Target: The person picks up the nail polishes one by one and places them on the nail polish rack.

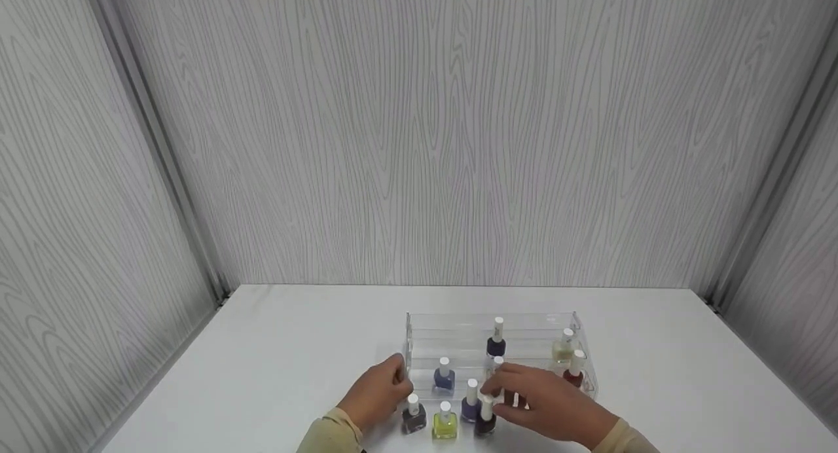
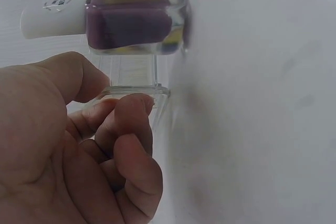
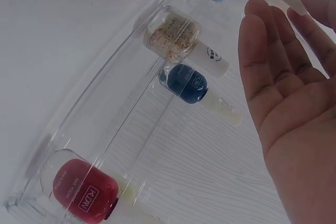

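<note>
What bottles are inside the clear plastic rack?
On the clear rack: a dark blue bottle and glittery bottle high up, a blue bottle and red bottle lower. The right hand may hide more.

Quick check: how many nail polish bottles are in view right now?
9. On the acrylic rack: navy, glitter, red, blue, and a half-hidden one behind the right hand. In front: mauve, yellow, purple, dark one. That hand may hide more.

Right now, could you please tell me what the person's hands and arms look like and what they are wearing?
Both hands are bare: the left hand and the right hand show no gloves or visible rings. Each forearm wears a long beige sleeve ending at the wrist.
</note>
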